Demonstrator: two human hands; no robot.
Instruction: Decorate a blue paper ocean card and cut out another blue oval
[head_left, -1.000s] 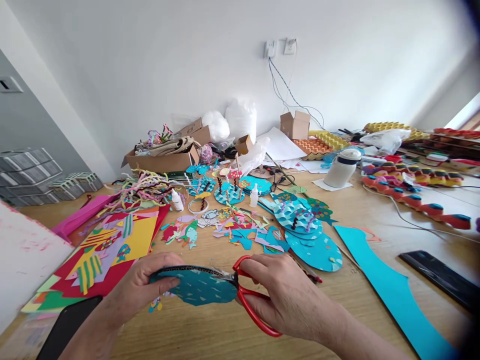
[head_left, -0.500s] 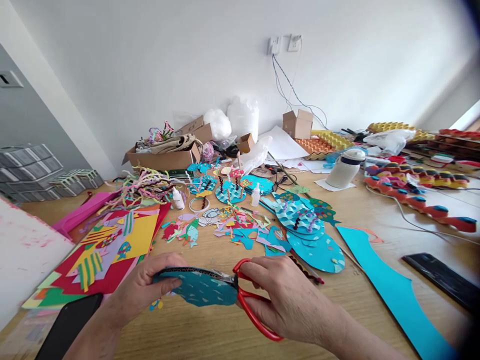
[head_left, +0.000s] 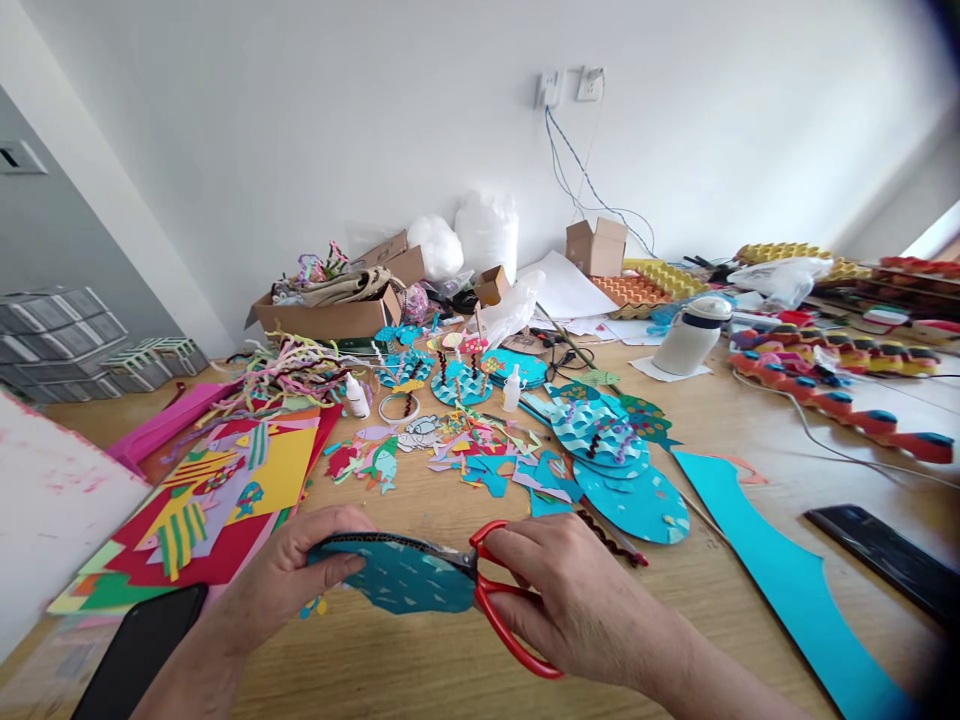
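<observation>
Pinched between thumb and fingers of my left hand [head_left: 300,560] is a rounded piece of blue cardboard [head_left: 409,578], tilted so its corrugated edge shows. Red-handled scissors [head_left: 517,655] are gripped in my right hand [head_left: 566,590], fingers through the loops. Their blades point left and lie along the cardboard's upper edge; how far they are parted I cannot tell. Beyond my hands lie blue paper scraps [head_left: 484,476] and small cut-out fish [head_left: 384,466]. Under the cardboard's left end, small coloured bits peek out on the table.
Coloured paper sheets [head_left: 289,470] and a black phone [head_left: 142,650] lie at left. Right are blue ovals [head_left: 630,505], a long blue strip [head_left: 780,560] and another phone [head_left: 885,560]. Two glue bottles [head_left: 357,398], a white jar [head_left: 690,340] and a cardboard box [head_left: 322,318] stand farther back.
The scissor handles have shifted very slightly, and the blades now look closer together along the cardboard edge. My left hand holds the cardboard in nearly the same place.
</observation>
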